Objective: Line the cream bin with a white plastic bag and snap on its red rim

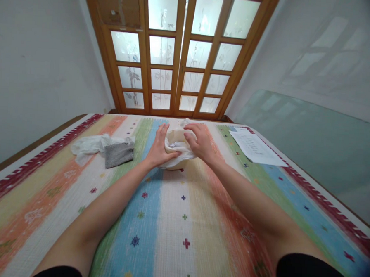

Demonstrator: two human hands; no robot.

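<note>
Between my hands stands a small cream-coloured container, its mouth lined with a white plastic bag (pixel 186 151) that hangs over the rim. My left hand (pixel 160 148) grips the bag and rim from the left, its thumb lying across the front edge. On the opposite side, my right hand (pixel 201 142) curls over the right rim, thumb and forefinger at the bag's edge. The container's lower part is mostly covered by the bag, and its inside shows only in part.
Left of my hands, a grey folded cloth (pixel 119 155) lies against a crumpled white plastic bag (pixel 90 146). Printed paper sheets (pixel 255 147) rest at the right on the striped tablecloth (pixel 171 220). Wooden doors with frosted panes (pixel 161 50) stand beyond the table, between walls.
</note>
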